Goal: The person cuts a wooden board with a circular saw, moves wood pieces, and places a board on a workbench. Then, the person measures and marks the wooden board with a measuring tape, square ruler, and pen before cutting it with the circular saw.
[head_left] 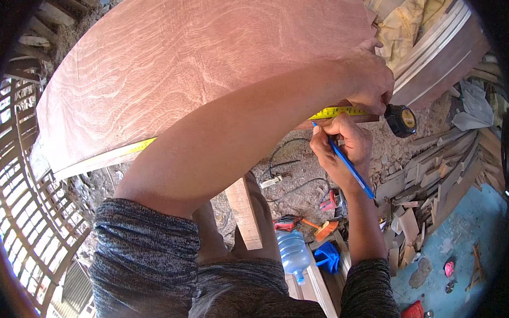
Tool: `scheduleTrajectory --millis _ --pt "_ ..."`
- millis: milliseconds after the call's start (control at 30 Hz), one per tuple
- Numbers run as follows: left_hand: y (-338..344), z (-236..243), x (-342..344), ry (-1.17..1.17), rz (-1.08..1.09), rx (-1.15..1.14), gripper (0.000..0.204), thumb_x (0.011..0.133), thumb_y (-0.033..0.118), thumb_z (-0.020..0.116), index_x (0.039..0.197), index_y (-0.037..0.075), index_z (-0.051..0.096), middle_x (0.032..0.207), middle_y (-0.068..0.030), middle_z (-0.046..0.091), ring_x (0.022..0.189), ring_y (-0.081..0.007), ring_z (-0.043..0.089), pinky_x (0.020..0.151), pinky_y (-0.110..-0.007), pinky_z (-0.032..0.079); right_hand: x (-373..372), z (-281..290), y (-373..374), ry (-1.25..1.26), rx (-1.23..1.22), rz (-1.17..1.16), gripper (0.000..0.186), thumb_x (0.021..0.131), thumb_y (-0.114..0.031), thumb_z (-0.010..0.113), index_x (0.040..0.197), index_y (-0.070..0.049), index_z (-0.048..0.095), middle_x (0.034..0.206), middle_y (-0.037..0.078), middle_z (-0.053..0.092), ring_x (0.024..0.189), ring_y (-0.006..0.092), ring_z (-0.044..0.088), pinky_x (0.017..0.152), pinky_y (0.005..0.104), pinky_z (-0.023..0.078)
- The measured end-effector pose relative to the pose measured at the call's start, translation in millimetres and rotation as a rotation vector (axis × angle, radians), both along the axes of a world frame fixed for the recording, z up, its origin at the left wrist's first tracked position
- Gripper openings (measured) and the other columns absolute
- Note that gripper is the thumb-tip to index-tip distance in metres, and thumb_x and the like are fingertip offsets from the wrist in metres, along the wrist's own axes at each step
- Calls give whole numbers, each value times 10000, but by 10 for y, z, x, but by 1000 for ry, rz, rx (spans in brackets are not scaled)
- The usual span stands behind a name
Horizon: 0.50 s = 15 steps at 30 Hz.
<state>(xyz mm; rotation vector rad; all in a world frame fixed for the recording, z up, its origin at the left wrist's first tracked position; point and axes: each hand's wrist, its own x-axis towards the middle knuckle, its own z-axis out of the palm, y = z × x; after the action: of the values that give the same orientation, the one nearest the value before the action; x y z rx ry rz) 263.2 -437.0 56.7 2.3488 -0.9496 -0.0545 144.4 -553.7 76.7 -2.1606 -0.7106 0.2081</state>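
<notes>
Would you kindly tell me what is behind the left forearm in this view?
Reddish wooden board shows above the left forearm, and yellow tape on either side, along the board's edge. The stretch between, and anything else the forearm covers, cannot be seen.

Wooden panel point(200, 54), tape point(332, 112) along edge

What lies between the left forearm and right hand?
In the head view: yellow tape blade, edge of the board, and tip of the blue pencil.

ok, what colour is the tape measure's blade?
Yellow with dark markings; the blade shows best in the head view.
</notes>
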Motion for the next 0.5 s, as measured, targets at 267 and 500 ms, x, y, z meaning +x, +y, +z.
scheduleTrajectory --millis 267,500 --pt "9 2 12 15 -20 1 229 818 430 685 953 317 831 910 11 776 991 -214 709 1164 -546 243 -21 -33 0 26 11 -20 313 795 -10 807 786 -89 505 607 41 546 522 100 551 507 276 461" --pt "-1 29 18 37 -25 34 261 815 454 683 976 312 832 930 -6 777 985 -237 714 1159 -552 240 -25 -41 -2 4 6 -39 315 796 -11 807 781 -92 503 598 40 537 514 99 544 502 276 453"
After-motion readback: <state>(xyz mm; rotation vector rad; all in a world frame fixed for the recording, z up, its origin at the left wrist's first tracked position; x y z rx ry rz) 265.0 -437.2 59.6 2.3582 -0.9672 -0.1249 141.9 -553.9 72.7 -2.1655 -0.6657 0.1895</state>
